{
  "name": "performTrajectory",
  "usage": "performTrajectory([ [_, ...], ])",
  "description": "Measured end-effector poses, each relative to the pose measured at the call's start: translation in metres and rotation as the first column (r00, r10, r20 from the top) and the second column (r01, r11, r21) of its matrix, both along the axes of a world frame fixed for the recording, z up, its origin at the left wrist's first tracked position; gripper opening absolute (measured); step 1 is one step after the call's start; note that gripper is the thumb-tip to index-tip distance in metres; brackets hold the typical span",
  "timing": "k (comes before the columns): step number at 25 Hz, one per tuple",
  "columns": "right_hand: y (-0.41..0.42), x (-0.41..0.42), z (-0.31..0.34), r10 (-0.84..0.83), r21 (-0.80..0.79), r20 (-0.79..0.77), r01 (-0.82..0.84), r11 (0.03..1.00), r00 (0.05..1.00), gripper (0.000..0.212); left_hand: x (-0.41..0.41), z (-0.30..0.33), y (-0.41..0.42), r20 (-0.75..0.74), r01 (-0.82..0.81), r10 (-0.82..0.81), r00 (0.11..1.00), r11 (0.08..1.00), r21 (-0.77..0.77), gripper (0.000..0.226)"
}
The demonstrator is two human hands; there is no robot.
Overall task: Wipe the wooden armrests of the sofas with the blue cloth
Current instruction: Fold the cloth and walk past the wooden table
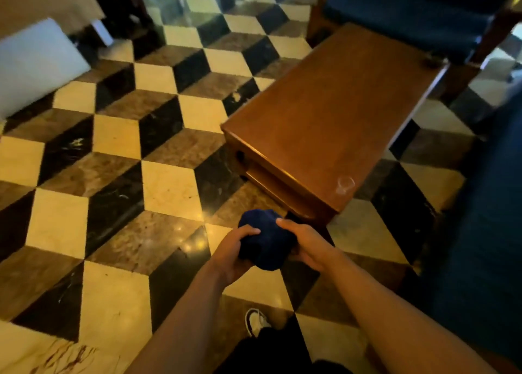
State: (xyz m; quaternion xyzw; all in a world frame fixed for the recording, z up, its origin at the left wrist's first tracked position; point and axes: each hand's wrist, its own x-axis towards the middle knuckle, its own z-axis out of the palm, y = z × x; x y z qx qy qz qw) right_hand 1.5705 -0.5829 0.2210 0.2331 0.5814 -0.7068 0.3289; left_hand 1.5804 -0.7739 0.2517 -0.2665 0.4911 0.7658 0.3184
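- The sofa (409, 14) with its wooden armrest (500, 23) stands well beyond the worktop (333, 113), not yet wiped.
- The blue cloth (267, 239) is bunched between 2 hands: soft, light, easily squashed; I'd bunch it into 1 palm.
- Left hand (231, 256) and right hand (308, 246) fingers curl closed on it.

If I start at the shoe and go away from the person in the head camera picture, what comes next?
Shoe → blue cloth, bunched between the left hand and right hand → wooden table with a clear glass on its near corner → blue-cushioned sofa with a wooden frame, farthest away.
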Motion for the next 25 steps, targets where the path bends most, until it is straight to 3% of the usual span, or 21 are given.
performTrajectory([
  [4,-0.075,-0.087,0.022,0.234,0.018,-0.097,-0.233,0.972,0.967,0.033,-0.063,0.01,-0.077,-0.042,-0.161,0.158,0.987,0.984,-0.083,0.051],
  [6,-0.106,-0.124,0.031,0.274,0.063,-0.135,-0.267,0.961,0.952,0.028,-0.092,0.011,-0.106,-0.05,-0.212,0.207,0.977,0.966,-0.145,0.047],
  [10,-0.155,-0.216,0.027,0.404,0.172,-0.179,-0.376,0.911,0.897,0.03,-0.165,0.006,-0.159,-0.018,-0.203,0.206,0.978,0.942,-0.266,0.036],
  [16,-0.229,-0.418,-0.006,0.28,-0.147,-0.1,-0.293,0.945,0.955,0.038,-0.35,-0.007,-0.236,-0.032,-0.203,0.202,0.979,0.937,-0.284,0.033],
  [20,-0.27,-0.549,0.01,0.257,-0.174,-0.005,-0.253,0.952,0.967,0.04,-0.472,0.011,-0.275,-0.068,-0.172,0.161,0.985,0.956,-0.238,0.051],
  [25,-0.312,-0.694,0.03,0.348,-0.257,0.122,-0.309,0.916,0.929,0.031,-0.619,0.02,-0.323,-0.154,-0.142,0.118,0.981,0.977,-0.159,0.068],
])
